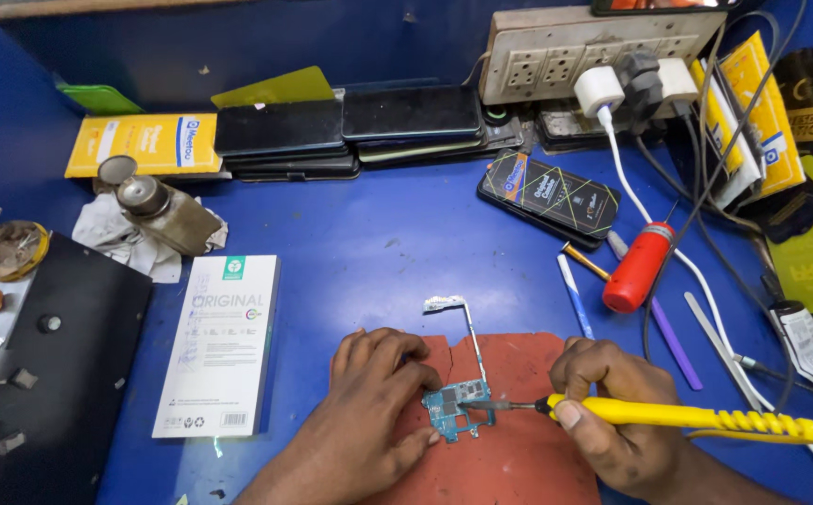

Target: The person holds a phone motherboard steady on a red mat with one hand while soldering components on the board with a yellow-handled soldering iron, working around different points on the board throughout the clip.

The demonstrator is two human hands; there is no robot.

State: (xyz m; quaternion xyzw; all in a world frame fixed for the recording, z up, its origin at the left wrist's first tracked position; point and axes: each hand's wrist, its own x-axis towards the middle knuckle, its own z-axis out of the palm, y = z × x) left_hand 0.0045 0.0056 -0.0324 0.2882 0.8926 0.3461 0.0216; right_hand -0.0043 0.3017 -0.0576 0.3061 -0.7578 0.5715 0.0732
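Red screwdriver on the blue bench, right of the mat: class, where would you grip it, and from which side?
Grip the red screwdriver around its thick handle, coming from above and from its left. It lies flat and slanted, tip pointing up-right toward the cables, so that end is crowded. The right hand, holding the yellow tool, sits just below it.

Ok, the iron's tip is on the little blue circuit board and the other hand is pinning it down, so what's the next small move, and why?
Probably keep the left hand pressing the circuit board flat on the red mat and ease the tip of the yellow soldering iron, held in the right hand, along the board's right edge. The tip already touches there, and the board is small and loose, so it could slide.
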